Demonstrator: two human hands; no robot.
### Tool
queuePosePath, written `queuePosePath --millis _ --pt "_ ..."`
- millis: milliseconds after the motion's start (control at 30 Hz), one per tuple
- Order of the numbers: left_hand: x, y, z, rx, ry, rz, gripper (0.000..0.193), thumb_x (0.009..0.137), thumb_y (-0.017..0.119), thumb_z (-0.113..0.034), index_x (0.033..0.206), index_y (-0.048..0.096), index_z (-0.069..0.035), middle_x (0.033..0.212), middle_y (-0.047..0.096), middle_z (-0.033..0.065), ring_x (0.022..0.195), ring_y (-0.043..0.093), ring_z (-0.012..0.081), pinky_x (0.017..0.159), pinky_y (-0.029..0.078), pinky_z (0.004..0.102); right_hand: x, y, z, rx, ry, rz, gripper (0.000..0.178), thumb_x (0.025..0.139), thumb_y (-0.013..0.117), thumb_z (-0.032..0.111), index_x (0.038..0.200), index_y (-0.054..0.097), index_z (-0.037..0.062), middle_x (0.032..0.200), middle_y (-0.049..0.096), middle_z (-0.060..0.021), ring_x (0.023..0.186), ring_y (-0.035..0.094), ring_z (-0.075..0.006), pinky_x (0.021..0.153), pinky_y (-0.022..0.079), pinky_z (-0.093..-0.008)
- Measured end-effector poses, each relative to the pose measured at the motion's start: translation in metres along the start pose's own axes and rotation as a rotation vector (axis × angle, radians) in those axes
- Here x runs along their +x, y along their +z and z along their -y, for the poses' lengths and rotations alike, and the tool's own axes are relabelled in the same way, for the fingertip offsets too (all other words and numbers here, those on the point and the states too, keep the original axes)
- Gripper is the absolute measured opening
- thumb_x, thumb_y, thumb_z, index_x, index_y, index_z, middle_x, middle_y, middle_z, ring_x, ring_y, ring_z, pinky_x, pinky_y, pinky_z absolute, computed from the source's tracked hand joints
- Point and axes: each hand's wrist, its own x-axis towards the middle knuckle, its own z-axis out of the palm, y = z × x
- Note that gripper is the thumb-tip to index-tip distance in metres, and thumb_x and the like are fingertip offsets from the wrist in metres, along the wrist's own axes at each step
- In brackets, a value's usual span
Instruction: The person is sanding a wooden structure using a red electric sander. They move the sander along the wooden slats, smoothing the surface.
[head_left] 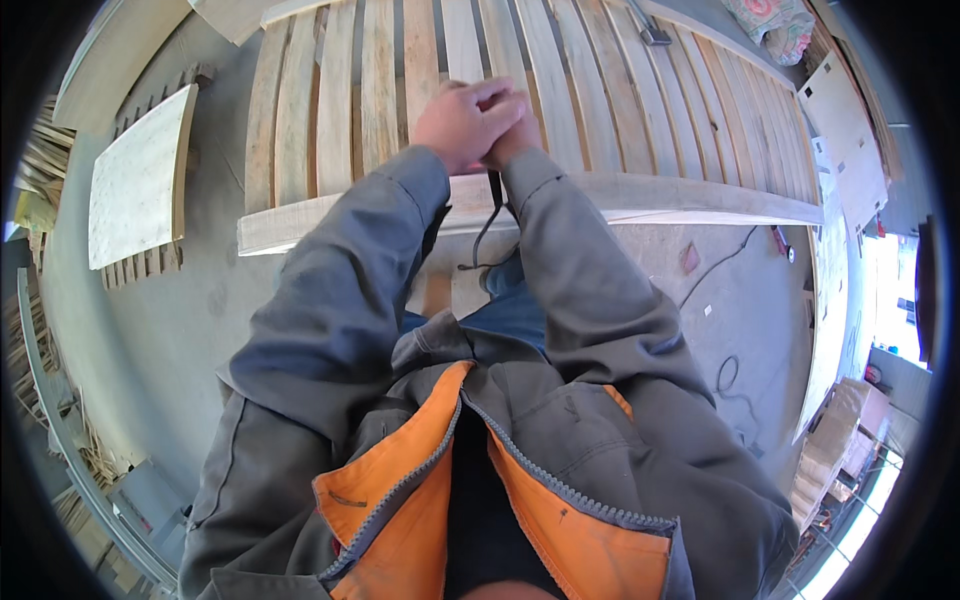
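Note:
My left hand (455, 125) and my right hand (515, 125) are closed together above a wooden slatted frame (640, 195), near its front rail. The left hand's fingers reach across the right hand. Whatever they grip is hidden beneath them. A black cord (494, 195) hangs from under the hands, past the front rail toward the floor. Pale slats (337, 100) run away from me side by side, with narrow gaps between them.
At the left, a white-topped board (145, 180) rests on wooden slats. A dark metal tool (652, 36) lies on the frame's far slats. Another cable (715, 265) curves over the concrete floor at right. Stacked wood (835, 430) stands at the lower right.

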Motion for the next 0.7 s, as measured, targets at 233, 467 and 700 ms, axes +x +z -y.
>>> queuePosePath --millis 233,467,700 --pt "0.043 -0.005 0.016 -0.059 0.022 -0.013 0.058 0.090 0.071 -0.052 0.135 0.074 -0.017 0.122 0.075 0.0199 0.113 0.072 0.0353 0.102 0.055 0.0419 0.067 0.036 -0.032 -0.432 -0.198 -0.062 0.037 0.092 0.068 0.034 0.123 0.069 0.0143 0.125 0.070 -0.0087 0.115 0.067 -0.0258 0.098 0.050 -0.0401" --pt "0.084 -0.007 0.027 -0.075 0.029 -0.010 0.059 0.089 0.075 -0.052 0.134 0.074 -0.013 0.121 0.077 0.0168 0.112 0.075 0.0290 0.101 0.056 0.0384 0.095 0.025 -0.028 0.102 0.062 -0.025 0.049 0.092 0.071 0.038 0.133 0.065 0.0138 0.133 0.063 -0.0152 0.118 0.066 -0.0321 0.102 0.055 -0.0413" --pt "0.123 -0.016 0.034 -0.189 0.004 0.059 0.053 0.099 0.072 -0.037 0.142 0.068 -0.006 0.136 0.073 0.0110 0.127 0.066 0.0200 0.112 0.047 0.0317 0.129 0.006 -0.012 -0.114 0.145 0.077 0.058 0.093 0.070 0.043 0.142 0.061 0.0136 0.140 0.060 -0.0120 0.130 0.060 -0.0268 0.103 0.056 -0.0352"
